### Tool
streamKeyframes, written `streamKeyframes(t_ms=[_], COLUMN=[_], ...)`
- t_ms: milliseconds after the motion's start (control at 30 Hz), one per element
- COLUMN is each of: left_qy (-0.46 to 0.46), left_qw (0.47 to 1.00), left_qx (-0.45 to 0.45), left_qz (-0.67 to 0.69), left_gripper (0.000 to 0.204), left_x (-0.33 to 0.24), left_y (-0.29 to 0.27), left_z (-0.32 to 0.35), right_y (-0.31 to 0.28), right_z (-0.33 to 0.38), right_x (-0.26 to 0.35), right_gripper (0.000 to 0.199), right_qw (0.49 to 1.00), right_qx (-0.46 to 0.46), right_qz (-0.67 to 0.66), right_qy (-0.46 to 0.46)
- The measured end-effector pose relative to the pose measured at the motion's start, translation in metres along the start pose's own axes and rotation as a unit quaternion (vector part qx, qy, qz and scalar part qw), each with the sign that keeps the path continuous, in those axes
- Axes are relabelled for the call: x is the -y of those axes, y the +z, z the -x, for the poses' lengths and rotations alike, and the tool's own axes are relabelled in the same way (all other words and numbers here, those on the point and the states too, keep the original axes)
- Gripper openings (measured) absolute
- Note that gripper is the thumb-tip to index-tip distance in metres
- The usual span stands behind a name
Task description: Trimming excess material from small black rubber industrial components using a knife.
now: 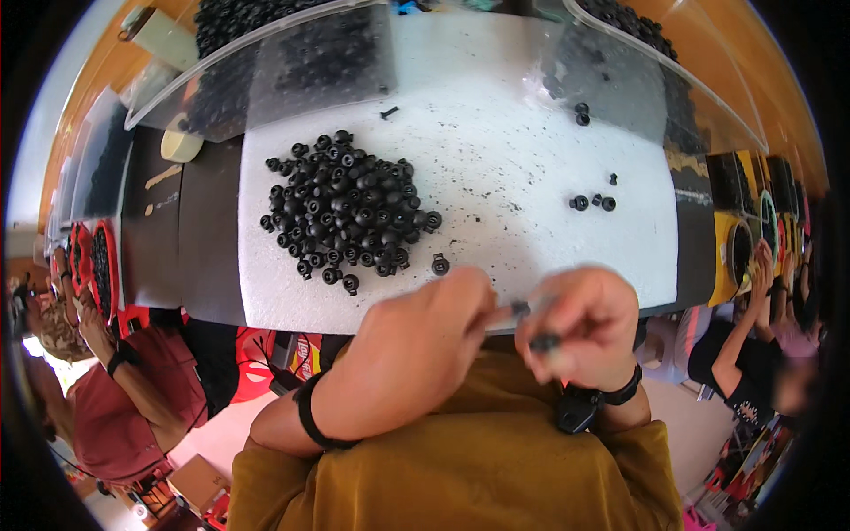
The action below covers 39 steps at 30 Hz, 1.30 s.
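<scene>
both hands meet at the white foam mat's (531,177) near edge, left hand (425,341) and right hand (580,323) pinching small black plastic parts (531,326); big pile (345,211) unworked, few finished pieces (591,202) apart.

This is a small-parts assembly workshop. A long table (212,221) carries a white foam mat (531,177) with a heap of small black plastic parts (345,212) on it. Behind the mat stand clear bins (292,62) full of the same parts, and other workers (124,389) sit on both sides of it.
</scene>
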<state>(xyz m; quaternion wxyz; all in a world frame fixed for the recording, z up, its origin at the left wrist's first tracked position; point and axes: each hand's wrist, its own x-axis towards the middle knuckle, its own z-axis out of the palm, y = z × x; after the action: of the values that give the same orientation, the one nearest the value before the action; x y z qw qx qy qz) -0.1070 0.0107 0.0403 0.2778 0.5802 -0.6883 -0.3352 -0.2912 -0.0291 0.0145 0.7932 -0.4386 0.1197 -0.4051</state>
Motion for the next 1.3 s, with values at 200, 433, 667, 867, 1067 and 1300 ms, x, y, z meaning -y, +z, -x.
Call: streamKeyframes(t_ms=[200, 433, 667, 867, 1067, 1300], left_qy=[-0.044, -0.019, -0.002, 0.011, -0.018, 0.04], left_qw=[0.994, 0.978, 0.961, 0.926, 0.93, 0.934], left_qx=[-0.004, 0.02, 0.06, 0.082, 0.142, 0.112], left_qz=[0.096, 0.206, 0.269, 0.368, 0.339, 0.337], left_gripper=[0.006, 0.008, 0.011, 0.013, 0.014, 0.016], left_x=[0.005, 0.002, 0.001, 0.002, -0.005, 0.0], left_y=[-0.005, -0.022, -0.028, -0.026, -0.032, -0.019], left_z=[-0.001, 0.005, 0.006, 0.005, -0.004, -0.011], right_y=[0.009, 0.011, 0.009, 0.009, 0.005, 0.002], right_z=[-0.012, -0.013, -0.012, -0.009, -0.01, -0.006], right_x=[0.002, -0.003, -0.004, -0.003, -0.002, -0.003], right_gripper=[0.024, 0.022, 0.023, 0.023, 0.024, 0.024], right_qw=[0.999, 0.999, 0.999, 0.999, 0.999, 0.999], right_qx=[0.002, -0.021, -0.021, -0.035, -0.032, -0.037], right_qz=[-0.042, -0.042, -0.029, -0.022, 0.009, -0.008], right_qy=[-0.006, -0.026, -0.024, -0.008, -0.012, 0.007])
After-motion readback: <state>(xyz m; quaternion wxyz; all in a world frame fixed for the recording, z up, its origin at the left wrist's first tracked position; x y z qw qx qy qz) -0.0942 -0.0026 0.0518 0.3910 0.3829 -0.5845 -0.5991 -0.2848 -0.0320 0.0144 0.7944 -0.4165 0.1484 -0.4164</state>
